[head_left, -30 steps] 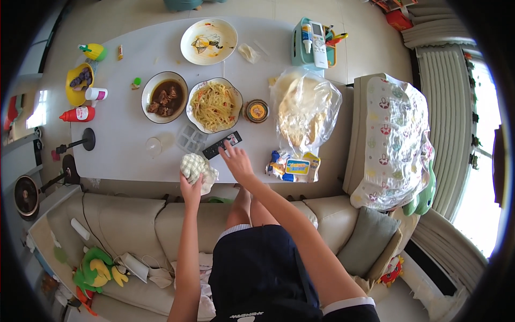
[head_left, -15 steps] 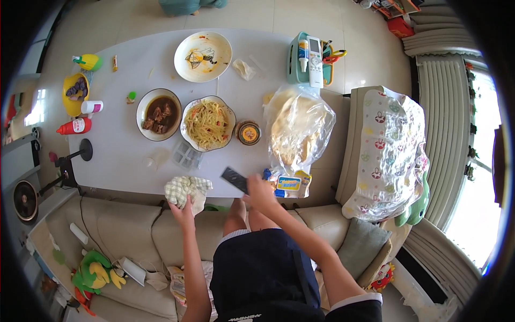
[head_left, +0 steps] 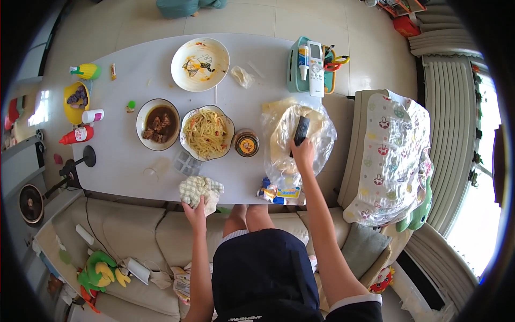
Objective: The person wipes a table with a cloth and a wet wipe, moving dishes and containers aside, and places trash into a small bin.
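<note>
A black remote control (head_left: pixel 302 129) is held over a clear plastic bag (head_left: pixel 323 131) of flatbread (head_left: pixel 282 119) at the right side of a white table (head_left: pixel 120 174), its far end pointing away from the person; whether it touches the bag cannot be told. The right hand (head_left: pixel 304 152) grips its near end, fingers closed around it and partly hidden from above. At the table's near edge, the left hand (head_left: pixel 195 214) holds a bunched, green-checked cloth (head_left: pixel 199 189) — fingers pinching its lower folds.

Between the two hands' reach, a blue-and-yellow package (head_left: pixel 278 192) lies by the table's near edge, just below the bag. A dark-lidded jar (head_left: pixel 246 144) stands between the bag and a scalloped plate of pale shredded food (head_left: pixel 207 133), with a bowl of meat in brown sauce (head_left: pixel 157 124) beside it. A gray compartmented tray (head_left: pixel 186 162) sits near the cloth. Farther off are a sauce-smeared plate (head_left: pixel 200 64) and a teal caddy (head_left: pixel 293 72) bearing a white remote (head_left: pixel 316 70) — and, at far left, a red bottle (head_left: pixel 76 135).
</note>
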Motion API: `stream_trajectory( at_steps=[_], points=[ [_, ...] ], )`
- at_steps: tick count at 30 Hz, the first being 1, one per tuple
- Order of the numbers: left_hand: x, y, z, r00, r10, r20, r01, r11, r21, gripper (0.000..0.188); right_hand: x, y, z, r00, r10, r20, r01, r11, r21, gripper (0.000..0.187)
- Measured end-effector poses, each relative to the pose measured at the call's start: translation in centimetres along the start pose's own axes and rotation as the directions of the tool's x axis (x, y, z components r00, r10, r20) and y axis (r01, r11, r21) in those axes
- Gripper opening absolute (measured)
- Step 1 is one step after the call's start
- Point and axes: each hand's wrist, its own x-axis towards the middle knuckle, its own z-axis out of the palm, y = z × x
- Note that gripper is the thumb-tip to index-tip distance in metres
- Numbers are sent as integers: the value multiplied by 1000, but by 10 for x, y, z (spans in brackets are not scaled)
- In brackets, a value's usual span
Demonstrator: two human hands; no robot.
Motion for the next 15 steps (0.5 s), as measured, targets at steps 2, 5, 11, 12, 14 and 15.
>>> stream_trajectory(
  at_steps=[2,5,11,12,14,15],
  points=[
    [1,3,-2,1000,18,0,-18,1000,17,56,-17,6,6,1000,-14,-6,14,1000,0,45],
    [2,7,-2,999,-26,-18,27,1000,16,56,-22,-3,-7,994,-93,-56,94,995,21,42],
    [-6,26,17,993,-116,-13,112,982,-154,54,53,-61,-79,929,-254,-269,251,967,-47,21],
    [-5,21,15,993,-113,-29,108,982,-154,54,67,-68,-85,938,-271,-214,259,962,-87,21],
    [-3,8,8,995,-93,-28,93,996,-3,53,68,-91,-97,955,-264,-132,267,964,-1,20],
    [-5,6,3,994,-95,-48,95,995,1,53,59,-106,-106,965,-240,-109,252,960,119,19]
  ],
)
